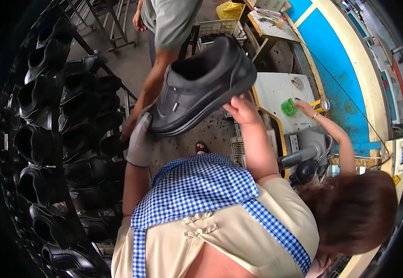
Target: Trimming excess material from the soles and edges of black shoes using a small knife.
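A black slip-on shoe [196,85] is held up in front of me, toe to the left and heel to the right, its opening upward. My left hand [140,141], in a grey-white glove, grips it at the toe. My bare right hand [243,110] holds the sole near the heel, the fingertips partly hidden behind the shoe. To my left a tall rack carries many more black shoes [39,143], the closest ones just beside my left hand.
Ahead stands a person in a grey shirt [173,23], one arm reaching toward the rack. At right another person's hand [305,109] is at a green container [289,107] on a white table [275,85]. A grey machine [308,146] and plastic crates [217,28] stand nearby.
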`<state>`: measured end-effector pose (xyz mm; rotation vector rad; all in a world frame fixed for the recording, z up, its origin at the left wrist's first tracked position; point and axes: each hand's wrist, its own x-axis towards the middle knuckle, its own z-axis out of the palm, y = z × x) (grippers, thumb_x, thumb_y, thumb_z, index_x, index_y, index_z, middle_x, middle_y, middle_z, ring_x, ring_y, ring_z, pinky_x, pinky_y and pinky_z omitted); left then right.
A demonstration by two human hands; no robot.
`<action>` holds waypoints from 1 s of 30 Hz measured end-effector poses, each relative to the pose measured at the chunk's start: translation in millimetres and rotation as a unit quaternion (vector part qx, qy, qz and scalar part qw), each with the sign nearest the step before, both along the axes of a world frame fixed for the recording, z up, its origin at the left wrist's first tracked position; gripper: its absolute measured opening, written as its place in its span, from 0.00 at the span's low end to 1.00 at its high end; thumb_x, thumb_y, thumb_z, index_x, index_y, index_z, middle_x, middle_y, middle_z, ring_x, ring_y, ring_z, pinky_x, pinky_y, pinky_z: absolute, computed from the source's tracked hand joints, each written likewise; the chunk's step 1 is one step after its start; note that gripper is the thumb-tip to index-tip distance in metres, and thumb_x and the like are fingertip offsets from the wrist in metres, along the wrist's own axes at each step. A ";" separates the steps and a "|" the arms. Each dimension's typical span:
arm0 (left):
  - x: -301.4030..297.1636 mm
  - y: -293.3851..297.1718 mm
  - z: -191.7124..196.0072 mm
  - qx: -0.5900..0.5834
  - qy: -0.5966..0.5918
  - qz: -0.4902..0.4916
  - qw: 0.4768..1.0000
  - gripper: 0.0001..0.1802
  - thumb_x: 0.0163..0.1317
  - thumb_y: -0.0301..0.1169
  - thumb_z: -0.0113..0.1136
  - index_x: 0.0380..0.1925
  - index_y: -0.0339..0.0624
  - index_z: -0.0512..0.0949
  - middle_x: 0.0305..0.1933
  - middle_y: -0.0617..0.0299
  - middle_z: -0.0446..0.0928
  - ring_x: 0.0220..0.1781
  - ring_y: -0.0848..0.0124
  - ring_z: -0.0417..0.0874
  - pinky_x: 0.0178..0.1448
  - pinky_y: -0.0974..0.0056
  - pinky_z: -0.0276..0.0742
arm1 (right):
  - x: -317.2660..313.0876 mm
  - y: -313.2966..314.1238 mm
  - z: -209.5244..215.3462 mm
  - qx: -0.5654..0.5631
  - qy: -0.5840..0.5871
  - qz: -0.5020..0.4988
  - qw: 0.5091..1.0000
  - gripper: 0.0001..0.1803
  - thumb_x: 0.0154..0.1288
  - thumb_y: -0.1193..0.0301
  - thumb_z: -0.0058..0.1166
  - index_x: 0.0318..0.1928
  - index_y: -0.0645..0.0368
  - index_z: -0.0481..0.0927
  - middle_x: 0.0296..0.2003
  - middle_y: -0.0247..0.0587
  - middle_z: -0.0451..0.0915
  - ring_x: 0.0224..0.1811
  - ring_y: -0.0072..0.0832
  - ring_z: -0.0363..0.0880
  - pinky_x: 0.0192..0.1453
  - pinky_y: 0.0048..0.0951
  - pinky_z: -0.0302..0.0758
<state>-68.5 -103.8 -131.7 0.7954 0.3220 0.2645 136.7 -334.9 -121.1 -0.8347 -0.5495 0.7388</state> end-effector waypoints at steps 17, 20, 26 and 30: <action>30.2 -2.8 101.5 0.438 0.039 -0.225 0.870 0.19 0.56 0.38 0.72 0.40 0.33 0.82 0.35 0.63 0.84 0.34 0.76 0.80 0.40 0.70 0.78 | -21.8 86.8 40.8 -0.174 -0.119 0.040 0.977 0.34 0.64 0.55 0.63 0.62 0.64 0.69 0.47 0.36 0.76 0.48 0.20 0.73 0.55 0.22 0.70; 20.9 -0.5 79.7 0.350 0.100 -0.183 0.913 0.18 0.56 0.36 0.71 0.40 0.33 0.83 0.36 0.62 0.84 0.36 0.77 0.81 0.42 0.70 0.77 | -16.4 73.8 34.9 -0.202 -0.185 0.075 0.959 0.36 0.65 0.54 0.61 0.64 0.64 0.67 0.49 0.35 0.74 0.51 0.17 0.70 0.59 0.21 0.67; 11.3 -4.3 71.6 0.155 0.032 0.091 0.983 0.17 0.58 0.33 0.67 0.45 0.32 0.81 0.42 0.58 0.84 0.42 0.70 0.84 0.51 0.67 0.79 | -27.3 16.5 79.2 -0.325 -0.440 0.012 0.837 0.44 0.40 0.61 0.79 0.58 0.67 0.74 0.47 0.45 0.82 0.55 0.24 0.78 0.58 0.26 0.73; 2.5 -10.6 67.9 0.043 0.097 0.042 0.993 0.20 0.59 0.33 0.67 0.47 0.31 0.80 0.41 0.56 0.83 0.41 0.71 0.84 0.50 0.67 0.80 | -25.8 10.2 93.8 -0.314 -0.460 0.050 0.829 0.44 0.40 0.61 0.79 0.58 0.68 0.74 0.46 0.44 0.80 0.52 0.26 0.79 0.56 0.26 0.74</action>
